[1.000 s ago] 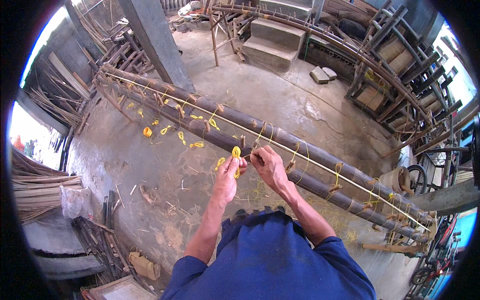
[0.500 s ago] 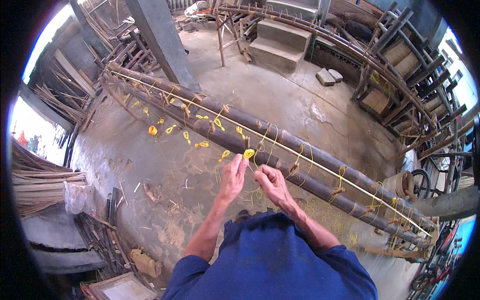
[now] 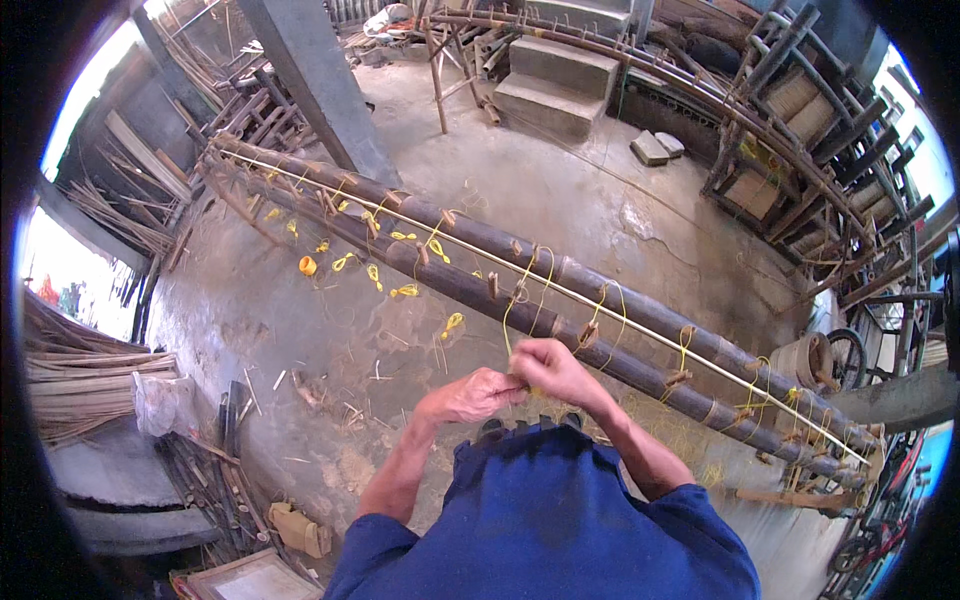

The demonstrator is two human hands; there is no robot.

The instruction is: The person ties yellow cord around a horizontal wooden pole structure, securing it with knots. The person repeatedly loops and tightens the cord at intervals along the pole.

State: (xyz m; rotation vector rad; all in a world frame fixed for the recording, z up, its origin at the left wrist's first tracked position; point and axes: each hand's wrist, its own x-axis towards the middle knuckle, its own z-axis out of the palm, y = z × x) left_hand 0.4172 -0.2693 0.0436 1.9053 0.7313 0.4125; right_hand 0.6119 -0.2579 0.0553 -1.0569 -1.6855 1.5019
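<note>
Just in front of my body, my left hand point(image 3: 472, 395) and my right hand point(image 3: 556, 370) meet with their fingers closed. A taut yellow string point(image 3: 507, 325) runs down from the near dark bamboo pole point(image 3: 470, 288) to my hands. What lies between the fingertips is mostly hidden; a little yellow shows under my right hand. Small looped bundles of yellow string hang along the pole to the left, the nearest bundle point(image 3: 453, 323) just beyond my left hand. A long pale strip point(image 3: 560, 285) lies along the poles, between upright wooden pegs point(image 3: 588, 334).
A second dark pole point(image 3: 620, 295) runs parallel behind. An orange-yellow roll point(image 3: 308, 265) hangs at the left. Concrete steps point(image 3: 555, 90) and a pillar point(image 3: 315, 90) stand beyond. Stacked wooden frames point(image 3: 800, 110) fill the right. Split bamboo point(image 3: 85, 375) lies left; loose yellow string covers the floor at right.
Both hands have come down toward my body, away from the pole. The yellow bundle seen at my left fingertips is now hidden, and the string from the pole has straightened.
</note>
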